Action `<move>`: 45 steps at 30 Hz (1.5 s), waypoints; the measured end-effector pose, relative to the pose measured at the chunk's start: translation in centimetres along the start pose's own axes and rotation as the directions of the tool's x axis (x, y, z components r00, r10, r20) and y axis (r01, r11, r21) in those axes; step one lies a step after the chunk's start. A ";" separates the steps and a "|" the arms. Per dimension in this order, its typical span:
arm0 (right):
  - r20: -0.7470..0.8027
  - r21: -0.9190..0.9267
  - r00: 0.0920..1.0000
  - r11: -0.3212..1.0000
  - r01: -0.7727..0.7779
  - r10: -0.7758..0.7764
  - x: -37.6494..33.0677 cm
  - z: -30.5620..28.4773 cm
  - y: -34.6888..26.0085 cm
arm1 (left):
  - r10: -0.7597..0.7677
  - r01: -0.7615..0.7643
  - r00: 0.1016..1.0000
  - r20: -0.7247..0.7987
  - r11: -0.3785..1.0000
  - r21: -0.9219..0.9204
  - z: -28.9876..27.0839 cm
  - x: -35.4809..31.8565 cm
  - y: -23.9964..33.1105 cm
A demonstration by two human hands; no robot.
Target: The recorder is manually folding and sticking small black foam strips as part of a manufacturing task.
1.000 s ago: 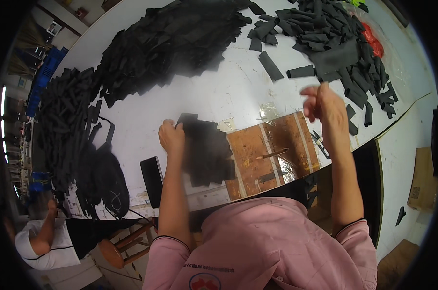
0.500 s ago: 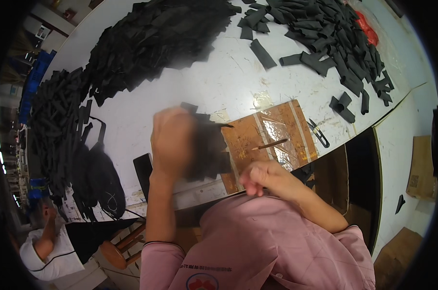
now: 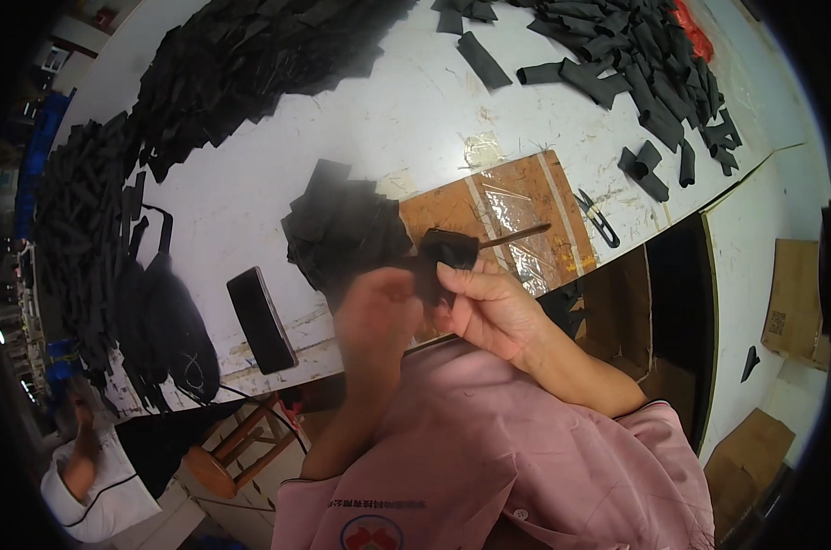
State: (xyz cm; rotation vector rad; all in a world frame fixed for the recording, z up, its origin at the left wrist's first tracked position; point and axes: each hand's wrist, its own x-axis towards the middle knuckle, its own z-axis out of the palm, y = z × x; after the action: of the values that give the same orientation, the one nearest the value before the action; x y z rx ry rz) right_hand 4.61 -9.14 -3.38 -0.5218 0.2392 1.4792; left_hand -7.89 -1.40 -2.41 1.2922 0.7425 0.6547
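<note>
A black fabric piece (image 3: pixel 450 247) is held up in front of my chest, over the near edge of the table. My right hand (image 3: pixel 498 312) pinches it between thumb and fingers. On its other side, my left hand (image 3: pixel 374 316) is blurred by motion, its curled fingers closed at the fabric's lower edge. Just beyond the left hand lies a loose stack of black fabric pieces (image 3: pixel 337 215). Under and beyond the held piece is a brown board (image 3: pixel 434 209) with clear tape across it. A thin pointed brown stick (image 3: pixel 526 234) rests on that board.
Thread snips (image 3: pixel 599 220) lie right of the board, a dark phone (image 3: pixel 261 321) to the left. Large heaps of black fabric (image 3: pixel 250 64) and rolled black pieces (image 3: pixel 654 82) cover the far table. A black bag (image 3: pixel 172 321), a wooden stool (image 3: pixel 218 467) and another person (image 3: pixel 90 477) are at left.
My left hand has come from over the fabric stack toward my right hand. The right hand, bare before, now grips a black fabric piece. The view has shifted slightly.
</note>
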 end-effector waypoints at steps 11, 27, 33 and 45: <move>-0.084 -0.196 0.996 0.980 0.026 -0.043 -0.1 -0.5 -0.2 | -0.114 0.095 0.984 0.133 0.984 0.148 -0.7 0.9 0.3; -0.130 -0.214 0.966 0.958 0.193 -0.224 0.4 0.4 1.1 | -0.069 0.070 0.996 0.049 0.997 -0.038 1.4 0.5 0.6; -0.160 -0.290 0.957 0.938 0.187 -0.241 0.6 0.1 1.4 | -0.066 0.068 0.997 -0.029 0.995 0.077 1.9 0.4 0.9; 0.460 -0.880 0.686 -0.190 0.435 -0.564 -2.2 0.6 -0.4 | 0.108 -0.165 0.981 0.160 0.902 0.399 0.9 0.7 0.2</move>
State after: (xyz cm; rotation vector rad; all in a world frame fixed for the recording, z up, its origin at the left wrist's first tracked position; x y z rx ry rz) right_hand 4.68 -10.81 -1.74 -1.6333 -1.0214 0.4873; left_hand -6.81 -1.35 -2.16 1.7726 0.7049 0.5314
